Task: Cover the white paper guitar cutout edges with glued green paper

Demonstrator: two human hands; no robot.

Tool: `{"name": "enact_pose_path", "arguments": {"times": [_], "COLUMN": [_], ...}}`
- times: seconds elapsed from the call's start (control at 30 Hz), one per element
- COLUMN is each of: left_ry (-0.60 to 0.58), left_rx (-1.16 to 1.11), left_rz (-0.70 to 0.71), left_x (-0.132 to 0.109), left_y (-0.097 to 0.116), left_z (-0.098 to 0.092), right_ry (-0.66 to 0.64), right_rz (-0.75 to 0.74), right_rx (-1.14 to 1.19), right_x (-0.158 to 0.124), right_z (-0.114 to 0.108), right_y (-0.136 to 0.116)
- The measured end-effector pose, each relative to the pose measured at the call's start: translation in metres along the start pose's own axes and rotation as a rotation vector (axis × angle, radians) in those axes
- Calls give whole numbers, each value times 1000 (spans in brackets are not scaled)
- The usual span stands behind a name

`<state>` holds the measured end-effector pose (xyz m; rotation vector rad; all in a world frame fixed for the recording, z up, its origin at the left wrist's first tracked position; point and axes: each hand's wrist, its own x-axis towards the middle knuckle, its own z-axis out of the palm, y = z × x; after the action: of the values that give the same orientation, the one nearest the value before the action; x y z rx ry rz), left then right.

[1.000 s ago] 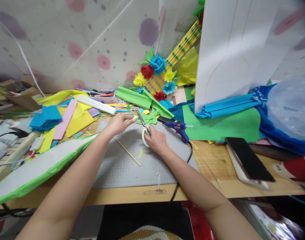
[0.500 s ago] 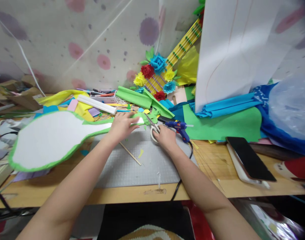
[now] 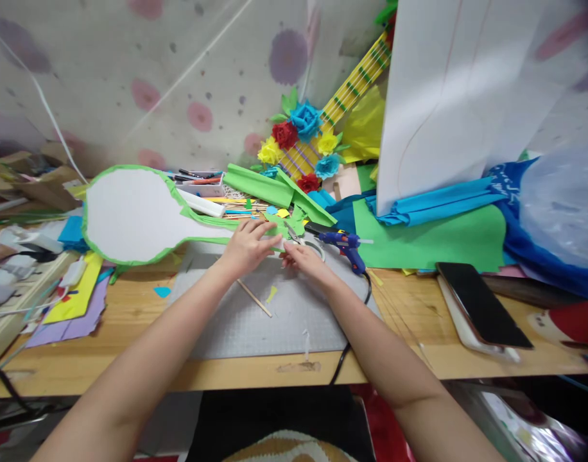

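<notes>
A white guitar-shaped cutout [image 3: 130,215] with a green paper edge lies flat across the table's left, its neck pointing right. My left hand [image 3: 248,247] rests closed over the neck and holds it down. My right hand [image 3: 306,260] meets it from the right, fingertips pinched on the green edge at the neck's end. White-handled scissors [image 3: 301,239] lie on the table just behind my right hand, out of its grip.
A grey cutting mat [image 3: 255,321] with a wooden stick [image 3: 255,299] lies under my arms. A blue glue gun [image 3: 345,247] sits right of the scissors, a phone [image 3: 481,305] further right. Paper scraps, green sheets [image 3: 419,244], a flowered paper guitar [image 3: 313,144] and a white board [image 3: 467,96] crowd the back.
The cutout swung from the near left up and back across the table, turning flat. My right hand let go of the scissors and moved onto the neck's end.
</notes>
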<state>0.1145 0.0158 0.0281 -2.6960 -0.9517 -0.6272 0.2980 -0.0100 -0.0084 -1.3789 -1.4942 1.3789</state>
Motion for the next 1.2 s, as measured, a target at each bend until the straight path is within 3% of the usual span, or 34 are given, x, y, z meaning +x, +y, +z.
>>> {"name": "enact_pose_path", "arguments": {"times": [0.17, 0.37, 0.53, 0.67, 0.87, 1.2], "left_ry": [11, -18, -28, -8, -103, -116], "left_rx": [1, 14, 0, 23, 4, -62], "left_rz": [22, 80, 82, 166, 291, 189], "left_x": [2, -1, -2, -4, -13, -33], "left_y": [7, 6, 5, 5, 12, 12], "left_z": [3, 5, 5, 7, 12, 16], "right_ry": [-35, -173, -148, -65, -68, -58], "right_rz": [-19, 43, 36, 4, -128, -90], "right_rx": [73, 80, 35, -104, 144, 93], "right_x": [-3, -6, -4, -7, -5, 2], "right_z": [-7, -10, -10, -14, -14, -7], "right_y": [0, 0, 2, -2, 0, 9]}}
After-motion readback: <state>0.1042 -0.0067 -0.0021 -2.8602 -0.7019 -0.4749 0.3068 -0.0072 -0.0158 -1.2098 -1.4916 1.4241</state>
